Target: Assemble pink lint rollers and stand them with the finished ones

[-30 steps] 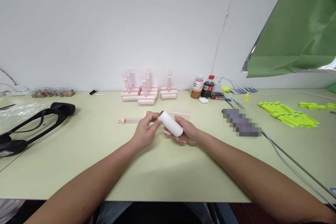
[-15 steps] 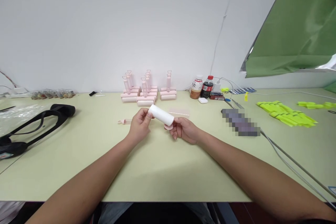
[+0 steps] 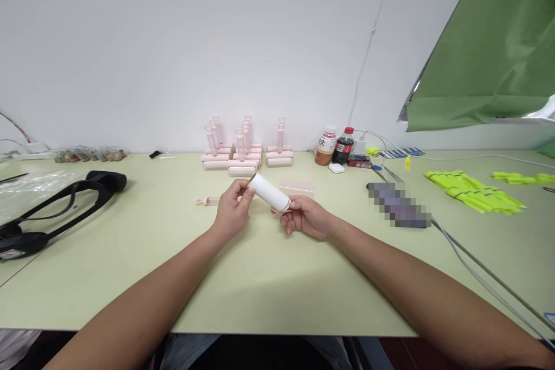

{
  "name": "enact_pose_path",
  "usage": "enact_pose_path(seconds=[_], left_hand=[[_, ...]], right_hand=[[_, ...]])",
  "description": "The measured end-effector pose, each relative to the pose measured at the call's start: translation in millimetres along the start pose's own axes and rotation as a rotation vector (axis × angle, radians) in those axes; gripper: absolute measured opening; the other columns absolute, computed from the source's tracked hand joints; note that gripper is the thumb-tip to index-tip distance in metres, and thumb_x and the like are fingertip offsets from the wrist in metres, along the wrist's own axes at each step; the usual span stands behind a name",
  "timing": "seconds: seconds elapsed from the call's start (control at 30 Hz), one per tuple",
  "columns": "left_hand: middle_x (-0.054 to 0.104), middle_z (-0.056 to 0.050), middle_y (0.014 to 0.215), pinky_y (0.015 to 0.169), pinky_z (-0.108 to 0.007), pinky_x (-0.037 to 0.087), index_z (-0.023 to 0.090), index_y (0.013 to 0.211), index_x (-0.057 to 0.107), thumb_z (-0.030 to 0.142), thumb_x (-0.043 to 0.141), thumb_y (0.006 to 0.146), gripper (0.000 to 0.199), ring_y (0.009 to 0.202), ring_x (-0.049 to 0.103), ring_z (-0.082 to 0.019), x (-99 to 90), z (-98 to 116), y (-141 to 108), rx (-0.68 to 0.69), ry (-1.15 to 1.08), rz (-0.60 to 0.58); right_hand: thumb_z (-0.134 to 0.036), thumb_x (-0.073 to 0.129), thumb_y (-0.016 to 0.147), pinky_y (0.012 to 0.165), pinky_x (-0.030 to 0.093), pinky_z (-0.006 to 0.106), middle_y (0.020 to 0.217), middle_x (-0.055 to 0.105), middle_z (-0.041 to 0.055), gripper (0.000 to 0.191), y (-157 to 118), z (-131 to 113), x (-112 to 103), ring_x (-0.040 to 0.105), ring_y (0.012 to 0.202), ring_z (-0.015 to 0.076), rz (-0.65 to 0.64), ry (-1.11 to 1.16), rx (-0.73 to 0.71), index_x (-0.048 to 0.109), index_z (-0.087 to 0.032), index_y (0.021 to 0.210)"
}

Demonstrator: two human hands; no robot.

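Above the table, a white lint roller refill [image 3: 269, 192] slants down to the right between my two hands. My left hand [image 3: 233, 206] pinches its upper left end with thumb and fingers. At the lower right end my right hand [image 3: 309, 218] grips a pink end piece [image 3: 288, 207], mostly hidden by my fingers and the roll. Just left of my left hand lies a pink handle [image 3: 209, 201], partly covered by that hand. A clear pinkish cover [image 3: 297, 188] lies behind my right hand.
Several pink lint rollers [image 3: 243, 157] stand along the wall. Right of them are a white-capped bottle [image 3: 325, 147], a cola bottle [image 3: 343, 147] and a white case [image 3: 336, 167]. A blurred-out device [image 3: 399, 204] and yellow strips [image 3: 474, 191] lie right, a black strapped frame [image 3: 65, 208] left.
The pink disc under the roll's right end has moved up against that end and shows less. The roll tilts slightly more; both hands keep their hold.
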State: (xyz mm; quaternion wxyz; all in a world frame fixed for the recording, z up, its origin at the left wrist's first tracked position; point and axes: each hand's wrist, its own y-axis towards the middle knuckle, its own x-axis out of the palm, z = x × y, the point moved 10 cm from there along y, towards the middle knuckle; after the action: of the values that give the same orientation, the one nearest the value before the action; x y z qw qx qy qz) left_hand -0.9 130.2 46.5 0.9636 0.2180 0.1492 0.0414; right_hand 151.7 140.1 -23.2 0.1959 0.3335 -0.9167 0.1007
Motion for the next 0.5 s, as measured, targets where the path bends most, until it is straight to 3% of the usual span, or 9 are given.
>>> enact_pose_path(seconds=[0.1, 0.2, 0.37, 0.5], left_hand=[[0.061, -0.002, 0.082, 0.058, -0.025, 0.048, 0.02, 0.092, 0.059, 0.044, 0.053, 0.088, 0.025, 0.073, 0.054, -0.015, 0.7, -1.2, -0.6, -0.005, 0.02, -0.001], [0.061, -0.002, 0.082, 0.057, -0.024, 0.048, 0.02, 0.091, 0.058, 0.044, 0.053, 0.088, 0.026, 0.072, 0.053, -0.015, 0.9, -2.3, -0.5, -0.006, 0.029, 0.006], [0.058, -0.001, 0.08, 0.047, -0.021, 0.046, 0.02, 0.092, 0.059, 0.048, 0.056, 0.085, 0.029, 0.065, 0.051, -0.013, -1.8, -7.9, -0.1, -0.068, 0.011, 0.03], [0.054, 0.0, 0.076, 0.042, -0.021, 0.043, 0.02, 0.093, 0.059, 0.051, 0.057, 0.083, 0.032, 0.062, 0.048, -0.013, -3.5, -10.6, -0.3, -0.109, 0.0, 0.042]], right_hand=[[-0.021, 0.053, 0.075, 0.05, 0.056, 0.025, 0.103, 0.068, 0.0112, 0.033, 0.3, 2.5, -1.1, 0.066, 0.064, 0.0145, 0.021, 0.075, 0.059, 0.059, -0.013, 0.106], [-0.017, 0.056, 0.073, 0.046, 0.054, 0.021, 0.096, 0.068, 0.0094, 0.028, 1.1, 1.6, -7.0, 0.063, 0.058, 0.0111, 0.089, 0.027, 0.074, 0.06, -0.013, 0.101], [-0.018, 0.062, 0.072, 0.03, 0.036, 0.016, 0.06, 0.056, -0.0027, 0.013, -6.2, 4.1, -25.8, 0.044, 0.038, 0.006, 0.261, -0.404, 0.2, 0.059, -0.016, 0.084], [-0.019, 0.061, 0.07, 0.029, 0.024, 0.016, 0.057, 0.052, -0.0043, 0.007, -13.6, 0.2, -31.2, 0.038, 0.037, 0.005, 0.257, -0.644, 0.269, 0.056, -0.018, 0.076]])
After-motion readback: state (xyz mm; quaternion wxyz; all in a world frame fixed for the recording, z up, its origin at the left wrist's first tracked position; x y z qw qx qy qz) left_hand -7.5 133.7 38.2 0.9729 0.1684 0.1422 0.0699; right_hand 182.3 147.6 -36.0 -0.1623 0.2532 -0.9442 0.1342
